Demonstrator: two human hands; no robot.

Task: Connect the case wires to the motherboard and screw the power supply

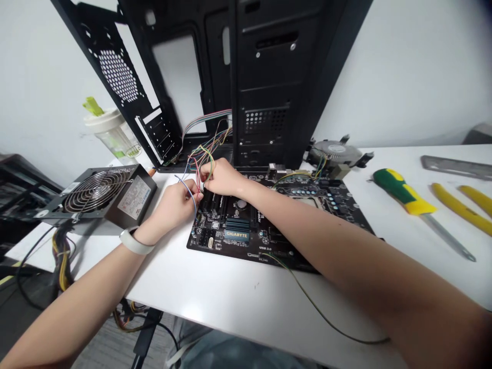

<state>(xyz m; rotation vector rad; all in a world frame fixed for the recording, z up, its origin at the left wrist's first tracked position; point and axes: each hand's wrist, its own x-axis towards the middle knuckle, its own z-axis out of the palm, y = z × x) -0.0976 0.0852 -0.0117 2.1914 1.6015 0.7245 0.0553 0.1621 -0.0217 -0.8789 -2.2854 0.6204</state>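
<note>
A black Gigabyte motherboard (pixel 237 235) lies flat on the white table. Above its left corner my left hand (pixel 177 204) is closed in a pinch on thin front-panel wires (pixel 197 169), with red and blue strands passing by its fingers. My right hand (pixel 223 178) reaches across the board, fingers pinched beside the left ones on the same bundle. Any small plug at the fingertips is mostly hidden. From the hands the wires run back into the open black computer case (pixel 269 87), which stands behind the board.
A power supply (pixel 103 197) sits at the left, its cables hanging off the table edge. Behind it stands a lidded cup (pixel 113 133). On the right are a CPU cooler (pixel 334 151), a green-yellow screwdriver (pixel 403 192), yellow tool handles (pixel 463 207) and a metal plate (pixel 455 166).
</note>
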